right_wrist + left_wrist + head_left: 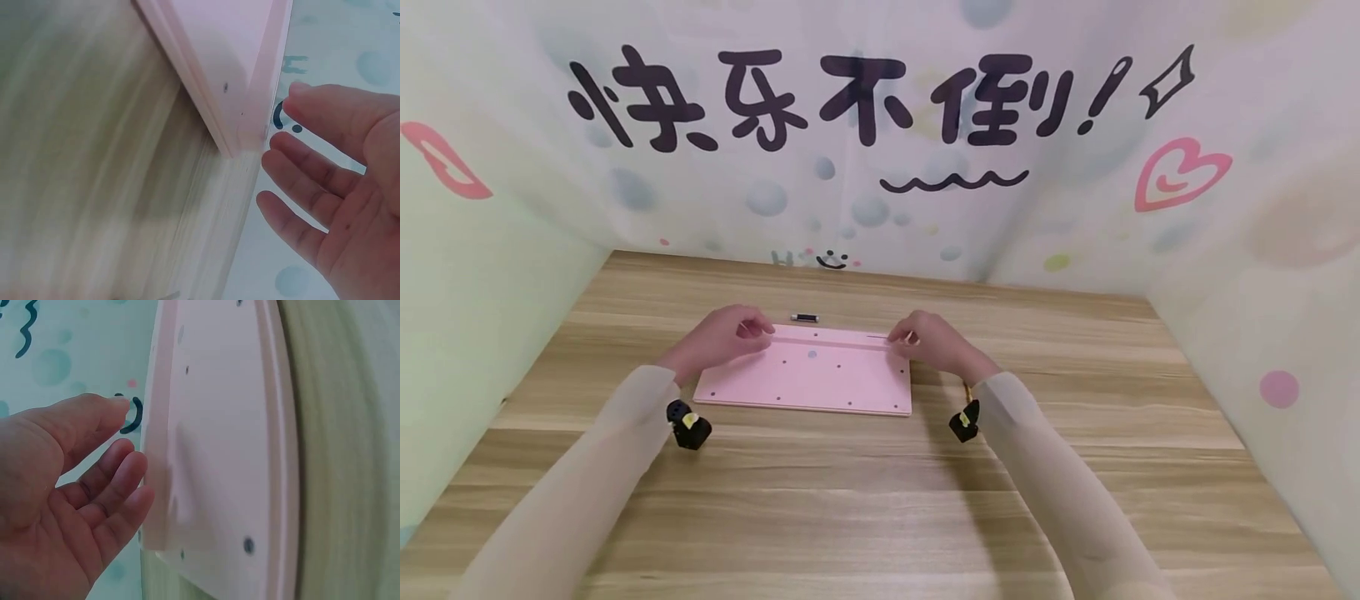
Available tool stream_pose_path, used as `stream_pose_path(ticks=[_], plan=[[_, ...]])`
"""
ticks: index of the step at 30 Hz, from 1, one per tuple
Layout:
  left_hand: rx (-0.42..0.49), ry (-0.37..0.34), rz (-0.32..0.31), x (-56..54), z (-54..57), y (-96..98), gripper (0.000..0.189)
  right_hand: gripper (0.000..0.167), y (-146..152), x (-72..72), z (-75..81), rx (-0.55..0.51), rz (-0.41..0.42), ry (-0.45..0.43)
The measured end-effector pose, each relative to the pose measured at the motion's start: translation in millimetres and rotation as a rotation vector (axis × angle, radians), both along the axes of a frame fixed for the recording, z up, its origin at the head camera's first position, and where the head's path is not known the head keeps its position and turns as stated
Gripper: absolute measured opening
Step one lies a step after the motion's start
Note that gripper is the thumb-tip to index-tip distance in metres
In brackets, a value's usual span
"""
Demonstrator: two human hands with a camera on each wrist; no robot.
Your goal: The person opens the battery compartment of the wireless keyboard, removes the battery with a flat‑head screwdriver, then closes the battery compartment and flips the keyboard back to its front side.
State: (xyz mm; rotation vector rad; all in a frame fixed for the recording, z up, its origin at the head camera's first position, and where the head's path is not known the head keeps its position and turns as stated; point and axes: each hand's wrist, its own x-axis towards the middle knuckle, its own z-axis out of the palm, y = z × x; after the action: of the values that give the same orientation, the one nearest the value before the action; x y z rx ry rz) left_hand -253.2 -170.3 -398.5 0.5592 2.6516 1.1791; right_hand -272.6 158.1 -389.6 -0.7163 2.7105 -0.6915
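A flat pink rectangular case with dark dots (pixel 820 383) lies on the wooden table, a raised strip along its far edge. My left hand (pixel 733 335) hovers at the case's far left corner. In the left wrist view, that hand's fingers (pixel 128 481) are loosely bent beside the strip, with nothing between them and the thumb. At the far right corner is my right hand (pixel 932 340). The right wrist view shows its relaxed fingers (pixel 300 187) apart from the case (pixel 219 81), holding nothing. Whether the left fingertips touch the case, I cannot tell.
Just behind the case lies a small black cylinder with silver ends (pixel 805 317). A printed cloth backdrop (pixel 865 217) rises at the table's (pixel 850 500) far edge and continues along both sides. Each wrist carries a small black camera (pixel 688 425).
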Motion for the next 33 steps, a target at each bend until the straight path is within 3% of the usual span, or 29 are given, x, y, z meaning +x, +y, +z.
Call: stream_pose_path(ticks=[7, 14, 25, 33], plan=[[-0.036, -0.012, 0.031, 9.8, -5.2, -16.9, 0.023, 0.018, 9, 12.5, -4.3, -0.005, -0.048, -0.018], [-0.047, 0.005, 0.066, 20.4, -8.3, -29.0, 0.023, 0.016, 20, 22.7, -12.2, -0.046, -0.032, -0.002], [-0.073, -0.035, 0.121, 29.2, -11.6, -37.7, 0.030, 0.015, 22, 31.1, -22.1, -0.065, -0.092, -0.076], [-0.088, -0.094, 0.144, 32.2, -13.5, -40.8, 0.035, 0.019, 12, 34.0, -27.3, -0.129, -0.222, -0.072]])
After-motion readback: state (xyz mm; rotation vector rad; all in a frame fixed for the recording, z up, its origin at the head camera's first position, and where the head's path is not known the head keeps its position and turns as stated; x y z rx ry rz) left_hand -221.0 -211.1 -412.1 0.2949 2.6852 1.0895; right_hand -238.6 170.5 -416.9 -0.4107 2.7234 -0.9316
